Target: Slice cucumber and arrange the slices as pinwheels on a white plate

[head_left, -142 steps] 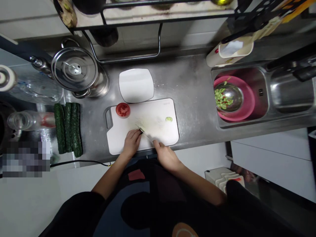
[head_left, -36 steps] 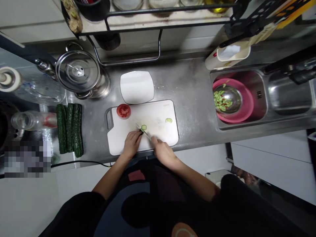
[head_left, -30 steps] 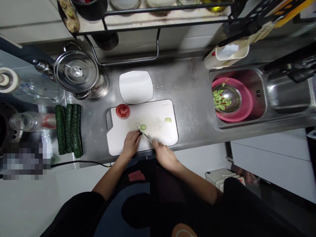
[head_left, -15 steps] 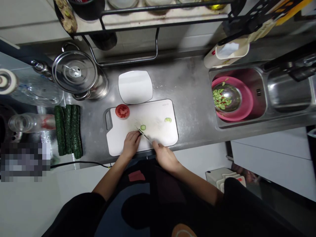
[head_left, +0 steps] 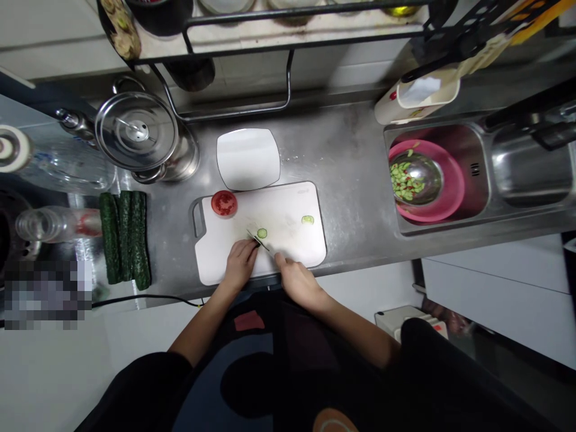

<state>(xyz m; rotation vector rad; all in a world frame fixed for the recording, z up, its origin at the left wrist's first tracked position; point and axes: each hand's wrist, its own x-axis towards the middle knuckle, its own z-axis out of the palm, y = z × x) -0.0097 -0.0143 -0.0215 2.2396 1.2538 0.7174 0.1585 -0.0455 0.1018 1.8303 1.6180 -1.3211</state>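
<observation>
On the steel counter [head_left: 335, 141] lies the cutting board [head_left: 283, 207]. My right hand [head_left: 297, 281] clasps the knife [head_left: 267, 247]; my left hand [head_left: 240, 258] bends its fingers close against the blade, whether pinching anything I cannot tell. A cucumber slice [head_left: 261, 233] sits on the board, just beside the blade. Judged risk: a skidding blade could nick those fingers.

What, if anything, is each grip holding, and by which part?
The right grip holds the knife by its handle end. The left grip is at a small dark piece; whether and where it holds that cannot be told.
</observation>
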